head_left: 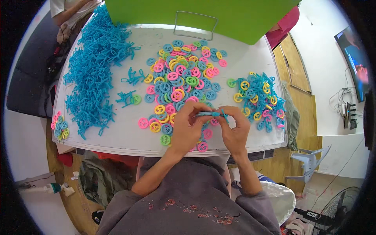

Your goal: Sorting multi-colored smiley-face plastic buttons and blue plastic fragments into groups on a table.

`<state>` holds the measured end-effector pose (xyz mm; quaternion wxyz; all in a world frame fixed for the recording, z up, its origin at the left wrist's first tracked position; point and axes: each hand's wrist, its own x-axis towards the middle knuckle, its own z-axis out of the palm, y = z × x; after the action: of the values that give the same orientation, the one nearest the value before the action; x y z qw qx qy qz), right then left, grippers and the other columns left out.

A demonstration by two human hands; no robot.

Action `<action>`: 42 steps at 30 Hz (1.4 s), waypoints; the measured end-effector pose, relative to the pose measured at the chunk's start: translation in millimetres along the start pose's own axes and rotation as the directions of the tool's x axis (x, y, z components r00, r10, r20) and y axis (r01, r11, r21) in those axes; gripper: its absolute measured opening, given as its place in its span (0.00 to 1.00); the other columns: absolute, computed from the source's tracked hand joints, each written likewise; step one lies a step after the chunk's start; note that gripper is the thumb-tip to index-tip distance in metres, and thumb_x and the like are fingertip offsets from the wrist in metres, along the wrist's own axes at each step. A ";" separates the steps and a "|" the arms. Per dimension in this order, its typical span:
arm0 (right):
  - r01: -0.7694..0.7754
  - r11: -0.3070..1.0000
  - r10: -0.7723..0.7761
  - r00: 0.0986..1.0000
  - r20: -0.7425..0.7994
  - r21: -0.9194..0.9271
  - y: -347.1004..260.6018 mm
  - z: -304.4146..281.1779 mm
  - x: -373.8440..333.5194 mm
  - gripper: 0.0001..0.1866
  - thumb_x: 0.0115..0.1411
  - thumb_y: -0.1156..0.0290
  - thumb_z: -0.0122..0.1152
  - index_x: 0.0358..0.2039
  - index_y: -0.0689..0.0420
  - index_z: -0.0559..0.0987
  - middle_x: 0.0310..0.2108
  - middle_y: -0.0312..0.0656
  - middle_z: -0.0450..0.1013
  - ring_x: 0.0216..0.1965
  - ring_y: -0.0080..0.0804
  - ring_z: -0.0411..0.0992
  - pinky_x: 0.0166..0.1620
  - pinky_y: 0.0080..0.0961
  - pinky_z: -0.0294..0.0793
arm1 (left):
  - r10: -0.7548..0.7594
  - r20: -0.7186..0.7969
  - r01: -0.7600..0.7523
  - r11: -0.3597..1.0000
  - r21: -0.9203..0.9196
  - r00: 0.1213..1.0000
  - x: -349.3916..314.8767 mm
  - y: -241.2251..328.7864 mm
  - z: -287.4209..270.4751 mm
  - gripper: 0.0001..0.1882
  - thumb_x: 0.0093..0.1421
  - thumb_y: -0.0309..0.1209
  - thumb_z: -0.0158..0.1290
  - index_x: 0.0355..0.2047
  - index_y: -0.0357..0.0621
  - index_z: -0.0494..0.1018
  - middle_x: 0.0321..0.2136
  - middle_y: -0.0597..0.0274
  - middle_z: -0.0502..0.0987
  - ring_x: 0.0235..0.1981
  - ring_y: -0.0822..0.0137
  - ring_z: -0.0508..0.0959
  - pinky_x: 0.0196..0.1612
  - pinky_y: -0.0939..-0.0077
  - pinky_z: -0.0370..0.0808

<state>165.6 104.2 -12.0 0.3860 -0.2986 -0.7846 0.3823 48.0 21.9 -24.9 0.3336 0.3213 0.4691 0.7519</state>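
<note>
Both hands meet above the near middle of the white table, pinching one small blue plastic frame [213,114] between their fingertips. My left hand [190,127] grips its left end, while my right hand [235,127] closes on the right end, where a thin crosspiece sticks out. Under and beyond the hands spreads a pile of small spoked wheels [176,74] in pink, yellow, green and blue. To their left lie a few loose blue frames [133,76] and one frame with a green wheel [136,99] against it. Fingers partly hide the held piece.
A large heap of blue frames [92,66] covers the table's left side. At right lies a pile of blue frames with wheels [258,98]. A small wheel cluster [60,126] sits at the left edge. Across the far side stands a green panel [196,11] with a wire handle [196,26].
</note>
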 end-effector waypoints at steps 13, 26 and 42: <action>-0.277 0.933 0.239 0.954 -0.182 -0.230 23.3 -101.2 58.6 0.11 0.58 0.69 0.62 0.38 0.62 0.80 0.29 0.32 0.74 0.28 0.16 0.67 0.32 0.14 0.66 | 0.420 -0.176 -0.028 0.435 0.900 0.890 19.1 51.1 -89.3 0.13 0.49 0.21 0.58 0.37 0.44 0.75 0.29 0.59 0.71 0.32 0.60 0.73 0.36 0.66 0.70; -0.156 0.791 0.060 0.982 -0.178 -0.592 76.9 -126.6 91.0 0.17 0.56 0.64 0.62 0.43 0.62 0.78 0.39 0.45 0.76 0.45 0.35 0.73 0.49 0.28 0.70 | 0.472 -0.254 0.114 0.305 0.946 0.844 13.5 92.5 -149.8 0.07 0.53 0.18 0.54 0.33 0.39 0.75 0.31 0.58 0.74 0.29 0.62 0.75 0.29 0.73 0.70; 0.592 0.800 -0.559 0.794 0.239 -0.099 -12.8 14.5 20.4 0.18 0.42 0.84 0.66 0.36 0.54 0.79 0.38 0.39 0.73 0.42 0.41 0.70 0.43 0.34 0.72 | -0.314 -0.128 0.324 0.944 0.061 0.941 -5.6 48.7 -36.4 0.09 0.62 0.29 0.52 0.40 0.39 0.72 0.36 0.63 0.74 0.35 0.76 0.74 0.38 0.77 0.76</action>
<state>140.6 107.6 0.3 0.3777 -0.0371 -0.9019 0.2060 12.5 -16.9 6.1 0.4098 0.2101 0.5638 0.6856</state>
